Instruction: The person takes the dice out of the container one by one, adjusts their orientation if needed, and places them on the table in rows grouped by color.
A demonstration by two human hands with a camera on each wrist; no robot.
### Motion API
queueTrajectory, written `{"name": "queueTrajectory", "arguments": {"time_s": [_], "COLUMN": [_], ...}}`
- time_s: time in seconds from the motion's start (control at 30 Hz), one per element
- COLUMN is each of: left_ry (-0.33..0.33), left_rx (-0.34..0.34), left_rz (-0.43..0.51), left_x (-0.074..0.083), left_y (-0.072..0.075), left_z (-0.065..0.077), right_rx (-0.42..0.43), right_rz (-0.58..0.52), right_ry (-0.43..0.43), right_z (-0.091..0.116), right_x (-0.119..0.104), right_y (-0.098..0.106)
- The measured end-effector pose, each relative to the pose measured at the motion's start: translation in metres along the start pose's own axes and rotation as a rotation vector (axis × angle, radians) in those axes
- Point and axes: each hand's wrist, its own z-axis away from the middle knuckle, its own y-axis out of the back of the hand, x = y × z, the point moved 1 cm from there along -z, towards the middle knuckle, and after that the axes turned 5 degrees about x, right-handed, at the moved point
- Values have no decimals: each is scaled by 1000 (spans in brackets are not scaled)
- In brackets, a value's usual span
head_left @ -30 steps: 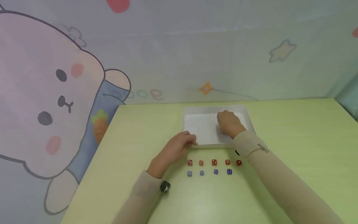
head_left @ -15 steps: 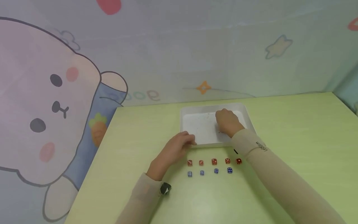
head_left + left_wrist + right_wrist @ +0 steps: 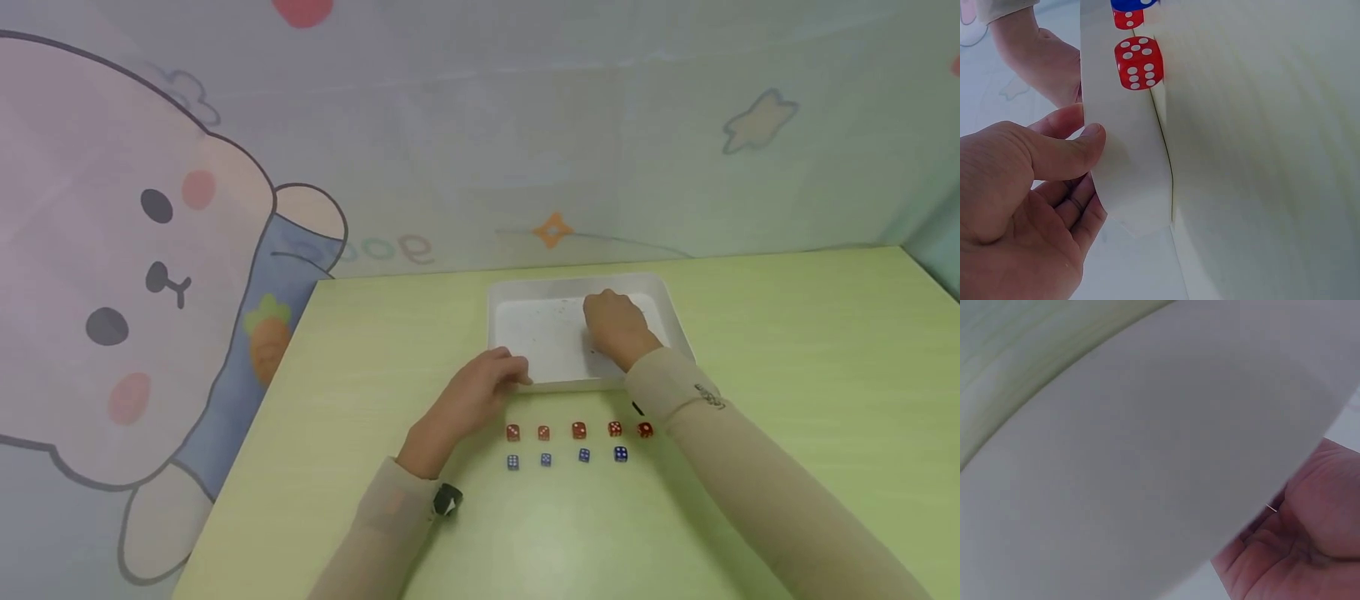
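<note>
The white shallow tray (image 3: 525, 289) lies toward the back of the table. My left hand (image 3: 480, 387) grips its front left corner; in the left wrist view the thumb (image 3: 1088, 144) presses the outer wall while the other fingers pass behind the rim. Inside the tray, at its right half, is my right hand (image 3: 618, 327), knuckles up. Its fingertips are hidden, and the tray wall (image 3: 1147, 456) covers most of it in the right wrist view, so what it may hold does not show. Small dark specks lie on the tray floor.
In front of the tray, a row of several red dice (image 3: 579, 430) lies above a row of several blue dice (image 3: 621, 454). A small black piece (image 3: 637, 408) shows beside the right sleeve. A printed cloth wall (image 3: 450, 150) stands behind the table (image 3: 810, 350).
The head view shifts slightly. Both hands keep their places at the tray, and the dice rows stay as they were.
</note>
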Motion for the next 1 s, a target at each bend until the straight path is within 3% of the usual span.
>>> {"name": "queueTrajectory", "arguments": {"time_s": [0.73,1.0], "left_ry": [13,26], "left_rx": [15,19], "left_rz": [8,3], "left_x": [2,0], "left_y": [-2,-4], "left_z": [2,0], "right_rx": [29,20], "right_rz": [-11,-96], "right_ry": [20,29], "right_z": [3,1], "right_x": [5,19], "right_y": [-4,-3]}}
